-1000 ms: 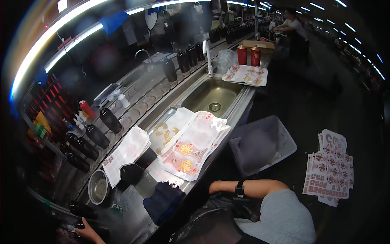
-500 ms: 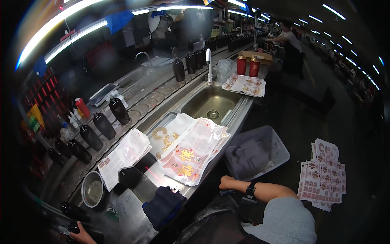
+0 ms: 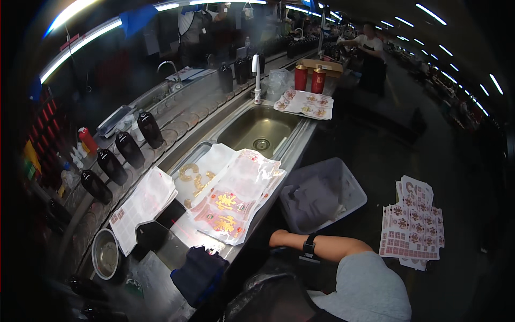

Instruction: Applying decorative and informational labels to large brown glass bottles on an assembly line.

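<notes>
My right hand [image 3: 278,239] is low beside the counter's front edge, near a grey plastic bin [image 3: 322,196]. Its wrist bends down and the fingers are hidden, so I cannot tell whether it holds anything. A dark watch [image 3: 309,246] is on that wrist. My left hand is out of view; dark bottles [image 3: 88,287] lie in shadow at the lower left. On the counter lie printed sheets with red and gold designs [image 3: 228,206], partly over a metal tray [image 3: 185,155] of gold cut-out pieces. A dark folded cloth [image 3: 198,273] rests at the near edge.
Several dark bottles [image 3: 129,150] stand along a conveyor behind the counter. A steel sink [image 3: 261,126] has a white faucet [image 3: 257,80]. Two red bottles [image 3: 300,78] stand beyond it. A metal bowl [image 3: 105,252] sits left. More printed sheets [image 3: 413,225] lie to the right. A person [image 3: 370,51] stands far off.
My left hand, earlier by a dark bottle at the lower left, has gone out of view. The whole scene has shifted left with my head; my right arm keeps much the same pose.
</notes>
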Demonstrator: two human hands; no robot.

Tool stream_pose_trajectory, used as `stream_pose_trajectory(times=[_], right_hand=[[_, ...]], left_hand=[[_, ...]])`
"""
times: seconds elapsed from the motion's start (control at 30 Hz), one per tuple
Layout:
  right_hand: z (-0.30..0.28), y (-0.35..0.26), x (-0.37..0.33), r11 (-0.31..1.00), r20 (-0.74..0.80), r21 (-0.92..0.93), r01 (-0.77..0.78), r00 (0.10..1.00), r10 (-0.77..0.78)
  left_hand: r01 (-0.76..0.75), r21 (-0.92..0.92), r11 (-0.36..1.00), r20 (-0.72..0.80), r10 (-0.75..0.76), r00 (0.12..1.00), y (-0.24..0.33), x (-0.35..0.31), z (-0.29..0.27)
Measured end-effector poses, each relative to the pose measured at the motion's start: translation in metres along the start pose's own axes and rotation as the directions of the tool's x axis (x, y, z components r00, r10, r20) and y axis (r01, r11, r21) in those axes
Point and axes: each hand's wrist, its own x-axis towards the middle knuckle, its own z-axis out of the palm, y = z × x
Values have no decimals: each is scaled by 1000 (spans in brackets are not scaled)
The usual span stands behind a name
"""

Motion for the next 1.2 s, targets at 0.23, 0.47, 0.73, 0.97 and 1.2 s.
stream_pose_trajectory(times=[0.23, 0.47, 0.73, 0.97, 1.2], right_hand=[[35, 34, 9, 993, 121, -82, 86, 990, -76], [22, -20, 24, 986, -22, -98, 132, 991, -135], [34, 18, -19, 972, -150, -150, 179, 968, -201], [32, -39, 68, 858, -607, -242, 453, 620, -498], [86, -27, 50, 741, -565, -295, 603, 515, -644]], left_hand=[[302, 395, 868, 380, -454, 806, -81, -36, 162], [291, 233, 928, 319, -356, 878, -14, -19, 170], [78, 481, 873, 420, -308, 854, -26, 1, 209], [125, 352, 928, 221, -212, 952, -71, -6, 213], [346, 128, 929, -160, -325, 932, -136, -76, 204]])
